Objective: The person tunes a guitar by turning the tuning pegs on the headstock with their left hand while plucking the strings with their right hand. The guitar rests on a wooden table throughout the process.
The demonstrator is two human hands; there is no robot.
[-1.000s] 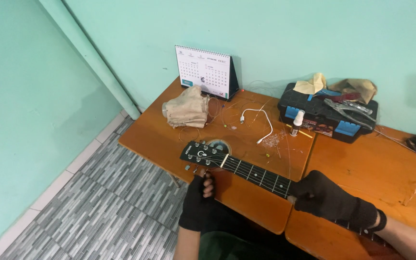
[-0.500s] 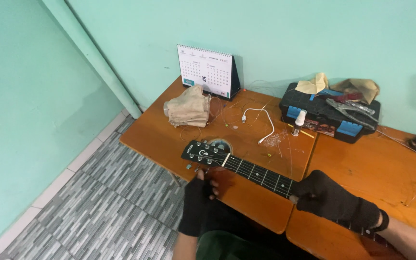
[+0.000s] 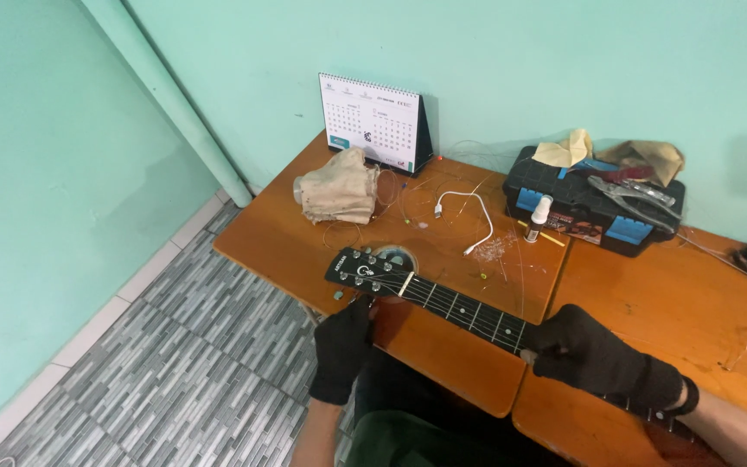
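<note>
- Left hand (image 3: 343, 346), black glove, sits right under the guitar headstock (image 3: 367, 272), fingertips up against its near edge by the tuning pegs. Fingers look curled narrow, but I can't tell if they're actually pinching a peg. If you're tuning or winding here, I'd go small turns and keep the wrist low.
- Right hand (image 3: 594, 356), also gloved, is wrapped over the guitar neck (image 3: 469, 311) further along from the headstock, fingers closed round it. Good spot to pin the neck so it doesn't roll on the wooden table (image 3: 287, 242).
- The headstock hangs near the table's front edge, so I'd keep that right grip firm.
- Just past the headstock: loose wire strings and a white cable (image 3: 469, 216). Easy to snag, I'd mind them.
- Beyond the headstock to the left, a beige cloth (image 3: 337, 186); behind it a desk calendar (image 3: 373, 121).
- Far right of the headstock, a black toolbox (image 3: 594, 207) with a small spray bottle (image 3: 536, 218) in front.
</note>
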